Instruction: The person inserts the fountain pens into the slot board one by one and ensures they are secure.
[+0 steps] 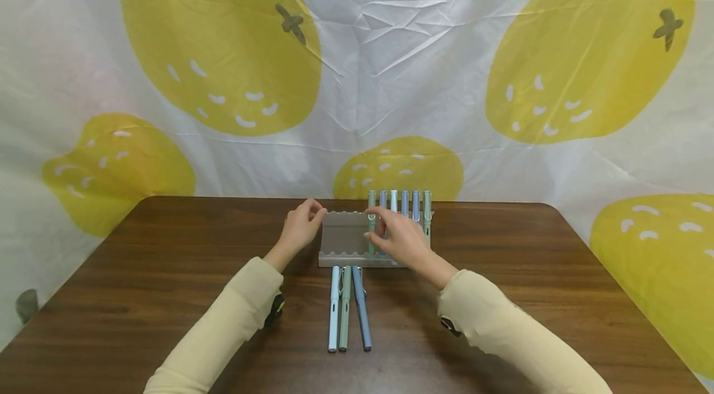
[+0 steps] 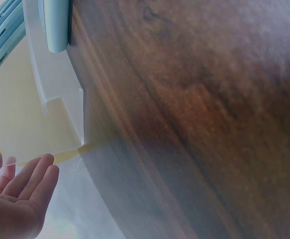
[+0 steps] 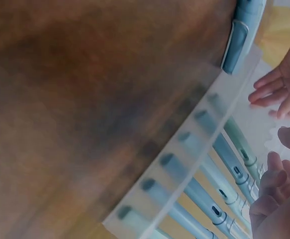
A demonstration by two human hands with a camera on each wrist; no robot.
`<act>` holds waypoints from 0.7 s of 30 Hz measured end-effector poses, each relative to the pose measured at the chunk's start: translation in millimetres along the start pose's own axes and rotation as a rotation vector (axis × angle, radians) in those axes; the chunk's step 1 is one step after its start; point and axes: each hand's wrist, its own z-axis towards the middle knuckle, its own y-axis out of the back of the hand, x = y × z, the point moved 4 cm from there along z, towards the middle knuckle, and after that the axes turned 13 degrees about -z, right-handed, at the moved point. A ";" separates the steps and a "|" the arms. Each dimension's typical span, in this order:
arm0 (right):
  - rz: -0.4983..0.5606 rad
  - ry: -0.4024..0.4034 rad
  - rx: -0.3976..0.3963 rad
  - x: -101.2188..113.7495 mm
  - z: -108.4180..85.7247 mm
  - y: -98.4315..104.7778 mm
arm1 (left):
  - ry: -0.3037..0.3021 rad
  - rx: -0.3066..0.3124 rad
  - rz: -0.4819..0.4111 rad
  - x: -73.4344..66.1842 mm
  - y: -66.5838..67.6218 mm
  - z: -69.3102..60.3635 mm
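Observation:
A clear pen rack with notched edges (image 1: 344, 261) stands near the table's back edge. Several capped pens (image 3: 229, 194) in green, blue and light blue lean in its right part. My left hand (image 1: 301, 224) is at the rack's upper left corner, its fingers fairly straight; firm contact there is unclear. My right hand (image 1: 403, 236) is in front of the standing pens, thumb and index finger apart beside the leftmost green pen (image 1: 371, 239). In front of the rack lie a light blue pen (image 1: 334, 310), a green pen (image 1: 345, 310) and a blue pen (image 1: 362, 310).
The brown wooden table (image 1: 502, 332) runs back to a white cloth (image 1: 401, 84) printed with yellow fruit, which hangs behind it. Notches in the rack's left part hold no pens.

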 end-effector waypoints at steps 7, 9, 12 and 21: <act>0.025 0.020 0.023 2.7 -14.0 -6.1 | -0.001 0.002 -0.003 0.0 -0.3 -0.6; 0.032 0.018 0.032 3.4 -17.3 -7.6 | 0.001 0.003 -0.006 -0.2 -0.3 -0.6; 0.044 0.012 0.056 4.4 -21.7 -10.2 | 0.007 0.003 -0.010 -0.3 -0.3 -0.8; 0.097 0.006 0.168 11.3 -31.1 -16.8 | 0.001 0.011 -0.017 -2.1 0.3 -2.0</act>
